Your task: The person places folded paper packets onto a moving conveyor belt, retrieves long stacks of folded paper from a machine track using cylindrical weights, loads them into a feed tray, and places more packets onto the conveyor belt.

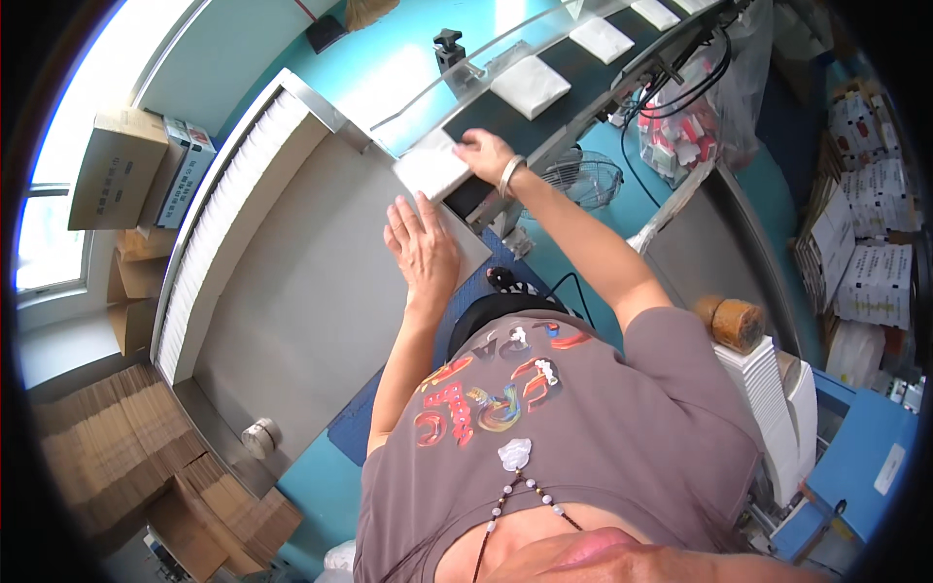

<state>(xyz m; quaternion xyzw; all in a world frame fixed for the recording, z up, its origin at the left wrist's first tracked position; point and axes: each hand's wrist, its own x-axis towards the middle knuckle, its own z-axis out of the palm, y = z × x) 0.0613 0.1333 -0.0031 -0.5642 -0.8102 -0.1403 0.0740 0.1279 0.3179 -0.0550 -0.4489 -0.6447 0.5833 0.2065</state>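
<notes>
A flat white paper stack (430,169) lies at the near end of a dark conveyor belt (544,115), where the belt meets a grey metal table (301,253). My right hand (488,157), with a pale bangle at its wrist, has its fingers bent around the stack's right edge. Close by on the near left, my left hand (425,243) is stretched out, fingers extended, with the tips at the stack's near edge. Farther along the belt sit another white stack (531,86) and several more like it, spaced apart.
A long row of white paper (228,228) lines the table's left side. A black clamp knob (448,45) and a clear guard border the belt. Cardboard boxes (117,165) stand left, flattened cartons (107,437) lower left. A wire-cage fan (583,178) and a bag of red-white pieces (680,136) are right.
</notes>
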